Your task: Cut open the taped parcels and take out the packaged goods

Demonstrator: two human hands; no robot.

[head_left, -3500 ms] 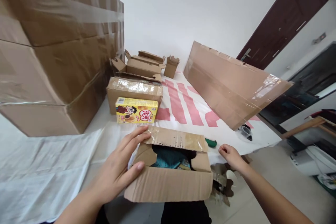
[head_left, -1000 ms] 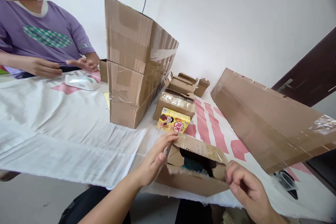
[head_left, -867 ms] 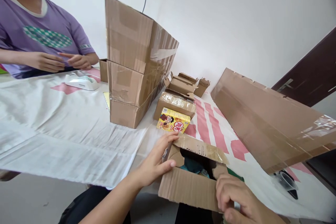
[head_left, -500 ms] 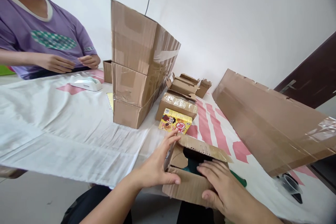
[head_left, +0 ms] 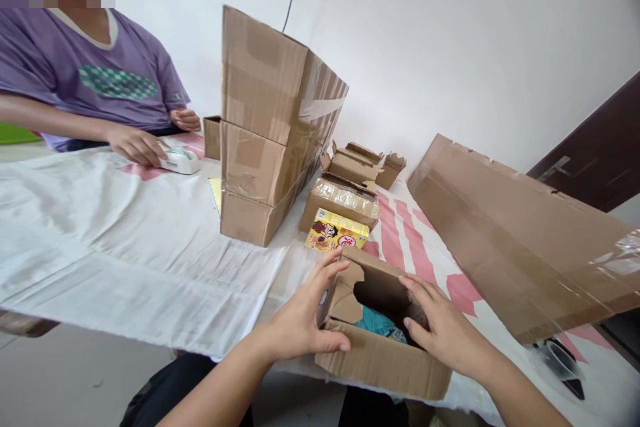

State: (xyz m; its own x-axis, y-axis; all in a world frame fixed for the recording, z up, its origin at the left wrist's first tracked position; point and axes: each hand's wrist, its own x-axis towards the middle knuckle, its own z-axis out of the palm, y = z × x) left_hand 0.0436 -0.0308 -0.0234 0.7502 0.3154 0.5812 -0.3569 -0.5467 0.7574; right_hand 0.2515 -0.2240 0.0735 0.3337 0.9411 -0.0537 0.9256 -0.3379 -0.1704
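Note:
Near the table's front edge stands a small cardboard box (head_left: pixel 385 363), its top open and its front flap hanging outward. Inside lies a crinkled blue packet (head_left: pixel 379 322), partly covered by a folded side flap (head_left: pixel 347 299). My left hand (head_left: pixel 303 317) clasps the box's left end, thumb on the front and fingers around the back corner. Across the right end of the opening is my right hand (head_left: pixel 443 330); its fingers are stretched out and apart, touching the back rim, with the thumb over the inside. Just behind the box sits a yellow snack box (head_left: pixel 337 229).
A tall cardboard stack (head_left: pixel 260 127) stands at centre-left, with smaller open boxes (head_left: pixel 345 197) behind. A large cardboard panel (head_left: pixel 510 233) leans at right, by a clear cup (head_left: pixel 557 360). Across the table, a person in purple (head_left: pixel 115 80) touches a white dispenser (head_left: pixel 181 161).
My right hand has drawn up out of the box toward its right end, uncovering the blue packet. The back flap stands more upright. The other person's hand has reached the white dispenser.

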